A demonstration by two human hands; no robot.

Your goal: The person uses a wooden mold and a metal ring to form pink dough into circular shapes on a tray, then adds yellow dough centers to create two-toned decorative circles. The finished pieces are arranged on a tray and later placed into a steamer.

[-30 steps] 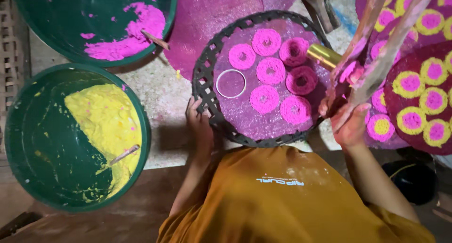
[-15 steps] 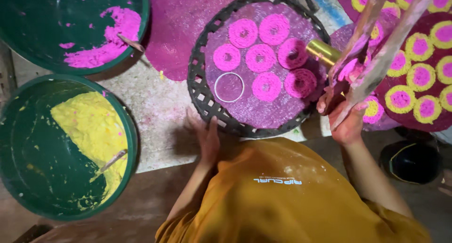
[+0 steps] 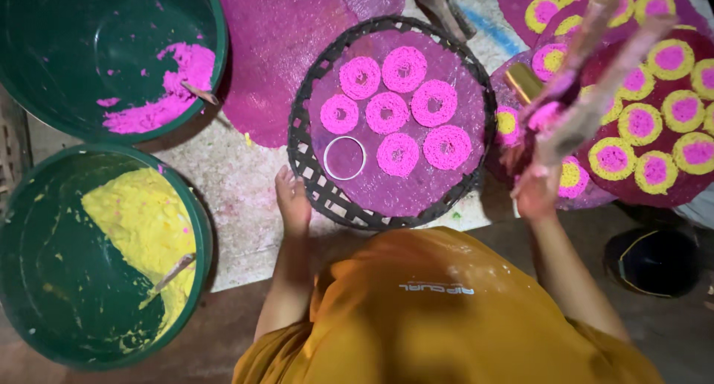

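My left hand point(image 3: 293, 202) rests flat, holding nothing, at the near rim of the round woven tray point(image 3: 312, 168). My right hand point(image 3: 537, 184) grips a press tool point(image 3: 573, 94) with a brass end, blurred, so I think it is lifted just beside the tray. Seven pink noodle rings point(image 3: 402, 110) lie on the tray's purple sheet, and a white ring mould point(image 3: 344, 158) sits empty among them. I judge the forming step is underway; next, the tool must come over the mould.
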